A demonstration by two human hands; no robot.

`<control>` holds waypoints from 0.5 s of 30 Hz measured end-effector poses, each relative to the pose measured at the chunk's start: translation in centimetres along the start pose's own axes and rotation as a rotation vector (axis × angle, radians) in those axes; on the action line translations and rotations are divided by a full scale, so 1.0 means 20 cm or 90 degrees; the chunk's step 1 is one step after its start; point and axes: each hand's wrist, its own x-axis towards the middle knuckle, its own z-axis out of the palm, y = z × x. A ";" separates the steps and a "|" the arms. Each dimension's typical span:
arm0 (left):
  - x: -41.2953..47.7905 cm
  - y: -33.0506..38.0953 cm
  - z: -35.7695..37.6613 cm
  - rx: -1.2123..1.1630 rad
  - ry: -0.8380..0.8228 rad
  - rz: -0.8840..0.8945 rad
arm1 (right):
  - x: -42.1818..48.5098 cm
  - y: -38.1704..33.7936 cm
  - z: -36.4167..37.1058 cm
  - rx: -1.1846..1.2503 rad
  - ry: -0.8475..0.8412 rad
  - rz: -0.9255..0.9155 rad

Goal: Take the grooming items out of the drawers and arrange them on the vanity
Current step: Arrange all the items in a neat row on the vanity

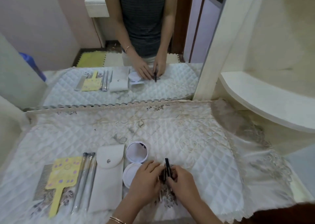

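Note:
On the quilted vanity cloth (196, 138) lies a row of grooming items: a metal comb (42, 181), a yellow dotted hand mirror (63, 174), a clear pack of slim metal tools (86, 177), a white snap pouch (107, 174) and an open white round compact (135, 160). Just right of the compact, my left hand (144, 179) and my right hand (183, 181) meet over several small dark clips (166, 169). A black clip stands up between the fingertips of both hands. What lies under the palms is hidden.
A large mirror (119, 44) stands behind the vanity and reflects the items and a person's torso. A cream curved shelf (265, 101) projects at the right. The cloth's lace edge hangs over the front right.

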 end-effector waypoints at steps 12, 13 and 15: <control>-0.07 -0.10 -0.07 0.149 -0.063 -0.014 | 0.03 -0.04 0.01 -0.067 -0.148 -0.026; -0.06 -0.11 -0.07 0.157 -0.066 -0.015 | 0.03 -0.04 0.01 -0.072 -0.154 -0.026; -0.05 -0.14 -0.05 0.179 -0.065 -0.005 | 0.04 -0.04 0.00 -0.072 -0.160 -0.026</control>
